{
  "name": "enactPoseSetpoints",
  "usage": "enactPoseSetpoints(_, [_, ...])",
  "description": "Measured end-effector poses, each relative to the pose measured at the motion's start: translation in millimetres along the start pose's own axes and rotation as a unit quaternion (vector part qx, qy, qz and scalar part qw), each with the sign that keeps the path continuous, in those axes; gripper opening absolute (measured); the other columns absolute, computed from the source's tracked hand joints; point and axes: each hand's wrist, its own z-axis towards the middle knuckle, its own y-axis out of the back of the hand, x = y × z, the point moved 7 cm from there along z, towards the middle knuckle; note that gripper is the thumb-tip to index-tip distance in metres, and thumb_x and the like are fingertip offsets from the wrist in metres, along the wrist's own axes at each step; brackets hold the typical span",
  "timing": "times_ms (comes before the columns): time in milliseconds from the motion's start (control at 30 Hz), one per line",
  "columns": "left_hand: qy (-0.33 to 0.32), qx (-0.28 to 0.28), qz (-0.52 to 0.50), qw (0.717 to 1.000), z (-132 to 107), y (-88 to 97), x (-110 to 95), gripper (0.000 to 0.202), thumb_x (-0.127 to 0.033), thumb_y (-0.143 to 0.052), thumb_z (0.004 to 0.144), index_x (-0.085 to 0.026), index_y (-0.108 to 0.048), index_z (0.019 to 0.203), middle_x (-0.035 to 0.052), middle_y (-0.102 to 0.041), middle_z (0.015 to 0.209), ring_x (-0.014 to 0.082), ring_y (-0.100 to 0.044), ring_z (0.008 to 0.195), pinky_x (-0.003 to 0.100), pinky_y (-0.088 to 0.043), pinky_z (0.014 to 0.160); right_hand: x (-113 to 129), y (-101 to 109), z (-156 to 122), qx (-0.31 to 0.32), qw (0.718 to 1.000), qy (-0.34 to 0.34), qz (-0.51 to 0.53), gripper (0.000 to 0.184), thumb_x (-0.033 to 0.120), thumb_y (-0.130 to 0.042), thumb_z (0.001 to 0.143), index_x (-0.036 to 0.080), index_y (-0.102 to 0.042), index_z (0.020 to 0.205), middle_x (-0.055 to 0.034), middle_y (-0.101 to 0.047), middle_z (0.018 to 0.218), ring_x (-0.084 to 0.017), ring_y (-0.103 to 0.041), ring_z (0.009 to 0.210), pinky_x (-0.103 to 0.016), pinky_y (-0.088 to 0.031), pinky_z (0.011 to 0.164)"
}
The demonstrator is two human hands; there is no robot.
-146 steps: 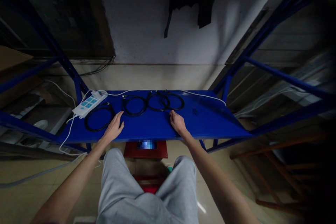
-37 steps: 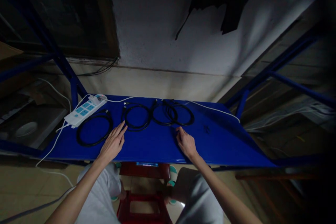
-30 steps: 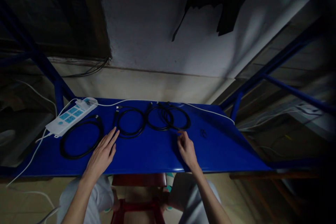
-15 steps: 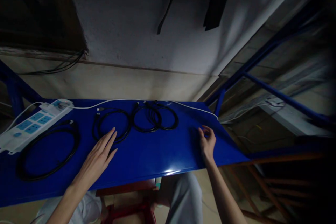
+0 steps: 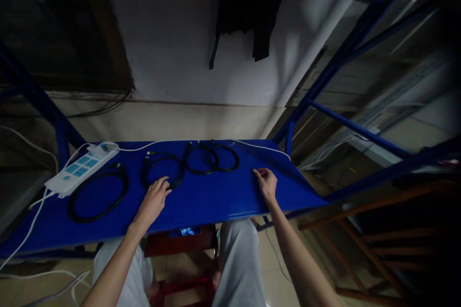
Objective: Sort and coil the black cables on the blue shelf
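Note:
My left hand is over the front edge of a coiled black cable, fingers loosely bent and slightly apart; whether the fingertips touch the coil I cannot tell. To the right, my right hand rests on the blue tabletop with fingers curled toward the thumb, and no object shows in it. Between the hands, farther back, lie two overlapping black cable coils, a left one and a right one. A larger black cable coil sits left of my left hand.
A white power strip with blue sockets lies at the table's left. Along the back edge runs a white cord. Blue metal frame posts rise at both ends. Below is a dark red stool; a wooden chair stands at right.
The view has tilted up and shifted left. My left hand's fingers have bent from nearly straight, and my right hand's fingers have drawn closer together. The cables look unmoved.

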Motion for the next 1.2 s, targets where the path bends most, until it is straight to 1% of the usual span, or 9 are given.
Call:
enactPoseSetpoints(100, [0.001, 0.003, 0.016, 1.0, -5.8, 2.5, -6.8, 0.031, -0.007, -0.035, 0.093, -0.022, -0.058, 0.107, 0.0097, -0.063, 0.118, 0.0241, -0.061, 0.108, 0.043, -0.054, 0.094, -2.4, -4.2, 1.6, 0.022, 1.0, -0.001, -0.013, 0.053, 0.067, -0.054, 0.079, 0.016, -0.068, 0.076, -0.0101, -0.068, 0.07, -0.021, -0.059, 0.064, -0.03, -0.042, 0.062])
enactPoseSetpoints(200, [0.007, 0.019, 0.051, 0.998, -9.2, 3.8, -11.5, 0.033, -0.002, -0.035, 0.09, -0.021, -0.058, 0.106, 0.01, -0.065, 0.108, 0.0251, -0.062, 0.105, 0.043, -0.051, 0.092, -10.5, -7.1, 3.8, 0.03, 0.999, -0.008, -0.016, 0.051, 0.064, -0.054, 0.077, 0.015, -0.07, 0.078, -0.0127, -0.071, 0.076, -0.023, -0.062, 0.066, -0.03, -0.04, 0.059])
enactPoseSetpoints(267, [0.005, 0.028, 0.058, 0.998, -8.7, 4.1, -14.0, 0.03, -0.006, -0.035, 0.094, -0.021, -0.057, 0.107, 0.0104, -0.067, 0.106, 0.025, -0.063, 0.104, 0.043, -0.049, 0.092, -12.5, -6.8, 4.3, 0.031, 0.999, -0.007, -0.011, 0.052, 0.064, -0.053, 0.077, 0.015, -0.07, 0.08, -0.0139, -0.072, 0.079, -0.024, -0.063, 0.068, -0.03, -0.041, 0.06])
enactPoseSetpoints(367, [-0.002, 0.035, 0.054, 0.998, -6.0, 3.2, -15.9, 0.024, -0.021, -0.035, 0.102, -0.02, -0.057, 0.112, 0.0106, -0.069, 0.108, 0.025, -0.065, 0.103, 0.042, -0.049, 0.092, -6.7, -2.3, 3.7, 0.018, 1.0, 0.01, 0.007, 0.054, 0.065, -0.052, 0.079, 0.014, -0.071, 0.08, -0.0143, -0.072, 0.078, -0.025, -0.063, 0.071, -0.032, -0.044, 0.063])
enactPoseSetpoints(467, [-0.001, 0.029, 0.055, 0.998, -3.7, 2.0, -15.4, 0.03, -0.036, -0.037, 0.104, -0.021, -0.058, 0.118, 0.0122, -0.069, 0.117, 0.0272, -0.064, 0.11, 0.046, -0.048, 0.097, -1.9, -0.3, 4.3, 0.01, 1.0, 0.024, 0.006, 0.052, 0.062, -0.049, 0.084, 0.015, -0.07, 0.08, -0.0117, -0.069, 0.076, -0.024, -0.061, 0.072, -0.032, -0.045, 0.067])
enactPoseSetpoints(533, [0.004, 0.029, 0.06, 0.998, -3.0, 0.6, -14.3, 0.033, -0.04, -0.037, 0.104, -0.021, -0.059, 0.12, 0.0124, -0.069, 0.12, 0.028, -0.064, 0.112, 0.048, -0.048, 0.1, -5.5, -3.3, 6.9, 0.01, 1.0, 0.024, -0.009, 0.05, 0.059, -0.047, 0.086, 0.015, -0.071, 0.081, -0.0112, -0.067, 0.079, -0.023, -0.058, 0.073, -0.033, -0.045, 0.069])
enactPoseSetpoints(767, [0.008, 0.053, 0.075, 0.996, -2.8, -4.7, -9.8, 0.035, -0.038, -0.034, 0.105, -0.021, -0.06, 0.12, 0.0135, -0.068, 0.124, 0.0296, -0.063, 0.117, 0.051, -0.046, 0.104, -28.3, -21.2, 18.2, 0.001, 0.998, 0.049, -0.036, 0.046, 0.05, -0.044, 0.089, 0.013, -0.072, 0.091, -0.0113, -0.058, 0.091, -0.022, -0.053, 0.077, -0.033, -0.04, 0.071])
enactPoseSetpoints(933, [0.013, 0.057, 0.085, 0.995, -3.4, -5.3, -7.6, 0.034, -0.036, -0.034, 0.105, -0.021, -0.06, 0.12, 0.0131, -0.067, 0.126, 0.0309, -0.06, 0.121, 0.052, -0.045, 0.105, -20.8, -25.7, 16.4, 0.029, 0.995, 0.093, -0.014, 0.044, 0.051, -0.049, 0.09, 0.013, -0.071, 0.092, -0.0102, -0.06, 0.09, -0.021, -0.053, 0.078, -0.032, -0.04, 0.072])
enactPoseSetpoints(1200, [0.0, 0.048, 0.096, 0.994, -1.9, 2.1, -15.4, 0.032, -0.031, -0.031, 0.106, -0.02, -0.06, 0.116, 0.0111, -0.071, 0.11, 0.0269, -0.065, 0.106, 0.044, -0.046, 0.096, -4.1, -27.7, 10.9, 0.048, 0.983, 0.155, -0.091, 0.034, 0.041, -0.047, 0.095, 0.016, -0.07, 0.091, -0.0113, -0.066, 0.092, -0.025, -0.051, 0.089, -0.032, -0.035, 0.076])
